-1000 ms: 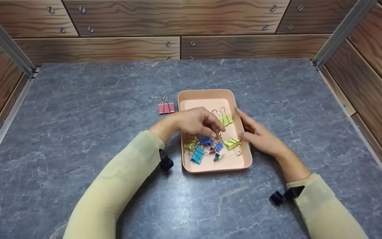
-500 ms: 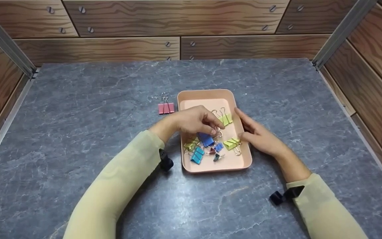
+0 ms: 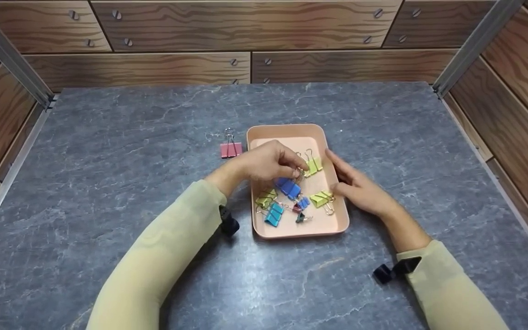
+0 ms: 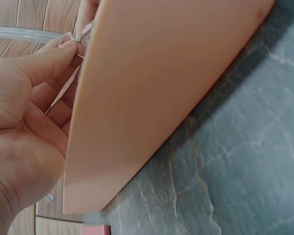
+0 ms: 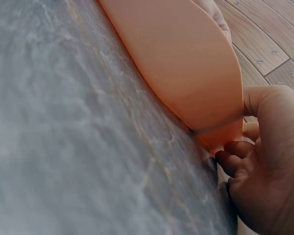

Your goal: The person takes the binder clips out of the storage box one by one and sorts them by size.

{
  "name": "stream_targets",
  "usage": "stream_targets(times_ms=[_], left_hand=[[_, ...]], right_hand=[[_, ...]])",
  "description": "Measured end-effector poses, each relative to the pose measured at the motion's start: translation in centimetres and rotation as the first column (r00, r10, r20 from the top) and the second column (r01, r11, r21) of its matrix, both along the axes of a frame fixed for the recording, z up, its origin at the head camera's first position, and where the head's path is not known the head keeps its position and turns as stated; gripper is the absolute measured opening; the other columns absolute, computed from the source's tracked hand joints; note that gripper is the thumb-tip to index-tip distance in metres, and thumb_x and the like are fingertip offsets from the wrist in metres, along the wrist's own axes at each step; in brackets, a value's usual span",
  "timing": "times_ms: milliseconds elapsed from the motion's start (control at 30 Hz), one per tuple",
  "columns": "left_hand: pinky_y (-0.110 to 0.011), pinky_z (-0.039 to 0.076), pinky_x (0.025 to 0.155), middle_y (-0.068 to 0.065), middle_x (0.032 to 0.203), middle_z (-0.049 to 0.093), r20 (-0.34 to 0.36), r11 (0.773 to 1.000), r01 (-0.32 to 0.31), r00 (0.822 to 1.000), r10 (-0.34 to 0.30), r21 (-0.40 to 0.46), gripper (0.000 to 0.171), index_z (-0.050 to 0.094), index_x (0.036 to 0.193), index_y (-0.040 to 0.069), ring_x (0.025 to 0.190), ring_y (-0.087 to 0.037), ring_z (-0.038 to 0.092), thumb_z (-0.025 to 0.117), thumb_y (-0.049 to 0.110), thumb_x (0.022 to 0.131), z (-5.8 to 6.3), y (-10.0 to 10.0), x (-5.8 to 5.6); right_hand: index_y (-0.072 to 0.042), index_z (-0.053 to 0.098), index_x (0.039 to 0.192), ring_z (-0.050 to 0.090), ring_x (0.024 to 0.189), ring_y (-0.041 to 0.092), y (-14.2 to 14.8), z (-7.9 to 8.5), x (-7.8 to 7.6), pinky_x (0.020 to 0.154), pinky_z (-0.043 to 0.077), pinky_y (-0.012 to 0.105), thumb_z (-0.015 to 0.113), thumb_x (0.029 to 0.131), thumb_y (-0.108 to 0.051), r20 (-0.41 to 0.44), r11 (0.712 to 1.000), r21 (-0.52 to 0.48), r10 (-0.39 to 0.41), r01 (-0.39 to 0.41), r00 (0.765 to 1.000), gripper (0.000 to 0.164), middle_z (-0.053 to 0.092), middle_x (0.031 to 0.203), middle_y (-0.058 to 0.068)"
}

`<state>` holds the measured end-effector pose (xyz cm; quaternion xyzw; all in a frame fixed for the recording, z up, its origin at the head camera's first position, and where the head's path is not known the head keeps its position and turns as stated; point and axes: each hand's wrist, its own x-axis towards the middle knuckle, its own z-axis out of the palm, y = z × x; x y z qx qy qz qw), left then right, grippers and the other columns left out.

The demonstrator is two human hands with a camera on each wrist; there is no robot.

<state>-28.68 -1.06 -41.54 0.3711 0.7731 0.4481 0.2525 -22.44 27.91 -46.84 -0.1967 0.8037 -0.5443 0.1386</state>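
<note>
A shallow peach tray [image 3: 300, 235] holds several coloured binder clips. My left hand [image 3: 268, 162] reaches over its left wall, thumb and fingertips pinching a wire handle of the larger blue binder clip [image 3: 288, 187]. In the left wrist view the wire handle [image 4: 85, 35] shows at the thumb tip, while the clip's body is hidden behind the tray wall. At the tray's right side, my right hand [image 3: 360, 189] grips the wall. The right wrist view shows that hand [image 5: 272, 152] with its thumb over the rim and fingers bent against the outside.
Yellow-green clips [image 3: 321, 198], a teal clip [image 3: 274, 214], a small blue clip [image 3: 303, 203], a dark red clip [image 3: 296, 208] and a dark green clip [image 3: 300, 218] lie inside. A pink binder clip [image 3: 231, 150] stands on the marbled table [image 3: 131, 151], left of the tray.
My left hand has risen slightly toward the back, and the blue binder clip has shifted and turned with it. The small red clip has moved a little. My right hand stays at the tray.
</note>
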Motion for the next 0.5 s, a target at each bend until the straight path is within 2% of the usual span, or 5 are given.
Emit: stream_targets(times_ms=[133,333,400,500], left_hand=[[-0.021,0.053,0.077,-0.009,0.1,0.08,0.014,0.999,-0.037,0.999,0.037,0.03,0.024,0.076,0.125,-0.001,0.084,-0.01,0.068,0.07,0.004,0.102,0.4,-0.1,0.1],[-0.028,0.057,0.092,-0.01,0.111,0.08,0.04,0.99,-0.116,0.993,0.113,0.081,0.027,0.073,0.129,-0.002,0.1,-0.017,0.075,0.07,0.003,0.102,1.5,-0.7,0.4],[-0.03,0.058,0.093,-0.011,0.112,0.079,0.058,0.982,-0.154,0.987,0.148,0.109,0.027,0.073,0.128,-0.003,0.102,-0.02,0.076,0.07,0.002,0.102,1.9,-1.0,0.4],[-0.031,0.059,0.092,-0.011,0.11,0.08,0.06,0.966,-0.208,0.978,0.201,0.153,0.025,0.074,0.126,-0.003,0.102,-0.023,0.076,0.07,0.002,0.102,2.5,-1.5,0.5]], right_hand=[[-0.012,0.016,0.171,0.027,0.157,0.032,0.0,0.0,0.0,0.118,0.029,0.017,0.058,0.099,0.003,0.005,1.0,-0.008,0.008,-0.008,1.0,0.085,0.016,0.175,0.016],[-0.011,0.015,0.171,0.028,0.156,0.033,0.0,0.0,0.0,0.118,0.028,0.016,0.058,0.099,0.003,-0.004,1.0,-0.007,0.012,-0.012,1.0,0.085,0.016,0.175,0.017],[-0.011,0.015,0.171,0.028,0.156,0.033,0.0,-0.1,-0.1,0.119,0.029,0.019,0.059,0.099,0.002,-0.005,1.0,-0.007,0.012,-0.012,1.0,0.085,0.017,0.175,0.017],[-0.012,0.016,0.171,0.027,0.157,0.033,0.0,-0.1,-0.2,0.124,0.026,0.028,0.059,0.099,0.002,-0.005,1.0,-0.001,0.008,-0.008,1.0,0.085,0.017,0.175,0.016]])
